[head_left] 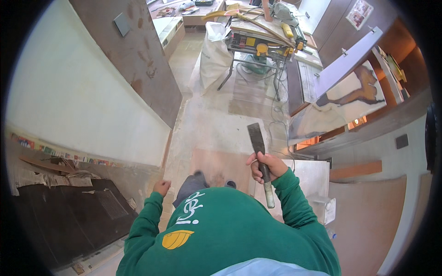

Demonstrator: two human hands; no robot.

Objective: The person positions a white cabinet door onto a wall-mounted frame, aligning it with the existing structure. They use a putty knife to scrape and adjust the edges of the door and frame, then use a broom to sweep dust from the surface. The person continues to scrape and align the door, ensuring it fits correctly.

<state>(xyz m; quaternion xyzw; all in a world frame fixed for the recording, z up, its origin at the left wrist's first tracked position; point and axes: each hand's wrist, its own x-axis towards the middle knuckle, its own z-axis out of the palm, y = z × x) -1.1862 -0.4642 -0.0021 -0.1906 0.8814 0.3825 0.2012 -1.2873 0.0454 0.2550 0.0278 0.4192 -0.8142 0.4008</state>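
Note:
Held upright in my right hand (266,166) is a long flat tool (255,135) like a scraper or chisel, with a dark blade on top and a worn, pale handle end below. My fingers wrap round its middle. My left hand (161,187) hangs low at my left side, fingers curled; what is inside them, if anything, is hidden. Below me are my feet on a dusty floor (221,129) with pale boards and sheets on it.
Ahead stands a workbench (251,43) with tools, a white sack (214,66) and trailing cables. A brown panel (152,73) bounds the left, open cabinets (391,46) the right. A dark slab (73,221) lies at lower left, a white box (317,207) at lower right.

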